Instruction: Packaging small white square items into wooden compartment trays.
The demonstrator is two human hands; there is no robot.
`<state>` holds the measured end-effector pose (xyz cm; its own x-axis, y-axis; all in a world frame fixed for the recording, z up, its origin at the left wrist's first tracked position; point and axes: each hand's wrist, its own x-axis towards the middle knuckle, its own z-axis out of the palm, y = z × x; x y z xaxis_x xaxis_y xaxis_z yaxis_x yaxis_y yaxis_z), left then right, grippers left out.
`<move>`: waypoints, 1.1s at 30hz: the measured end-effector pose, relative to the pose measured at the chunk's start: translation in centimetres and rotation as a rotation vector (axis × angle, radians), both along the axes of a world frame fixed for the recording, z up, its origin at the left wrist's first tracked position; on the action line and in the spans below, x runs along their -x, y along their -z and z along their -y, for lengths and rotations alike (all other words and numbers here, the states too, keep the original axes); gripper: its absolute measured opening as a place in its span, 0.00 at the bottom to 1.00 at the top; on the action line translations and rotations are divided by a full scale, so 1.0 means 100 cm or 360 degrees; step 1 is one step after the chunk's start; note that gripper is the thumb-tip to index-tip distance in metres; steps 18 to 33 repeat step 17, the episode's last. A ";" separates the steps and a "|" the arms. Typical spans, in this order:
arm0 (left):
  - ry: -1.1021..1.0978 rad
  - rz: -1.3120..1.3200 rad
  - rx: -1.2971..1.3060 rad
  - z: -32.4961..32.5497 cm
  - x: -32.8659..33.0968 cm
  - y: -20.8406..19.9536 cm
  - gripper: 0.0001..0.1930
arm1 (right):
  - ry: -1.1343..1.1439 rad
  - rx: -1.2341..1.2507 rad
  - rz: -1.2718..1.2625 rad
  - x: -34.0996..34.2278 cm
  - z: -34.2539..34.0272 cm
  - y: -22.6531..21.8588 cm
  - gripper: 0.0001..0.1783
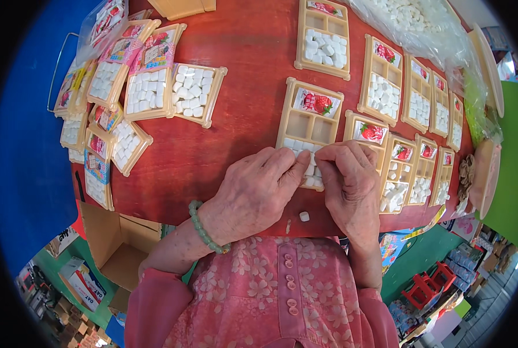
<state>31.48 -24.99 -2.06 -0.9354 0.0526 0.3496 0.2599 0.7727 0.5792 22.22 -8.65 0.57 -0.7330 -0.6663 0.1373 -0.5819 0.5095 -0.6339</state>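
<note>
A beige compartment tray (297, 123) lies before me on the red table. It holds a strawberry-printed sachet (317, 104) at its far end and small white marshmallow-like pieces (299, 146) in its near section. My left hand (253, 194), with a green bead bracelet (201, 229) at the wrist, bends its fingers over the tray's near left corner. Over the near right part, my right hand (351, 185) has thumb and fingertips pinched together. Whatever either hand's fingertips hold is hidden. One loose white piece (304, 216) sits on the table between my wrists.
Several similar filled trays (380, 93) stand in rows to the right. Packed trays with printed sleeves (148, 75) are piled at the left. A large clear bag of white pieces (406, 17) lies far right. Below the table's near edge is an open cardboard box (120, 238).
</note>
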 end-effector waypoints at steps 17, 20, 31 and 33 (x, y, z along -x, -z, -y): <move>0.0029 0.0041 0.0017 0.001 -0.003 0.003 0.27 | -0.0306 -0.0222 -0.0016 -0.025 -0.034 -0.031 0.16; 0.0029 0.0041 0.0017 0.001 -0.003 0.003 0.27 | -0.0306 -0.0222 -0.0016 -0.025 -0.034 -0.031 0.16; 0.0029 0.0041 0.0017 0.001 -0.003 0.003 0.27 | -0.0306 -0.0222 -0.0016 -0.025 -0.034 -0.031 0.16; 0.0029 0.0041 0.0017 0.001 -0.003 0.003 0.27 | -0.0306 -0.0222 -0.0016 -0.025 -0.034 -0.031 0.16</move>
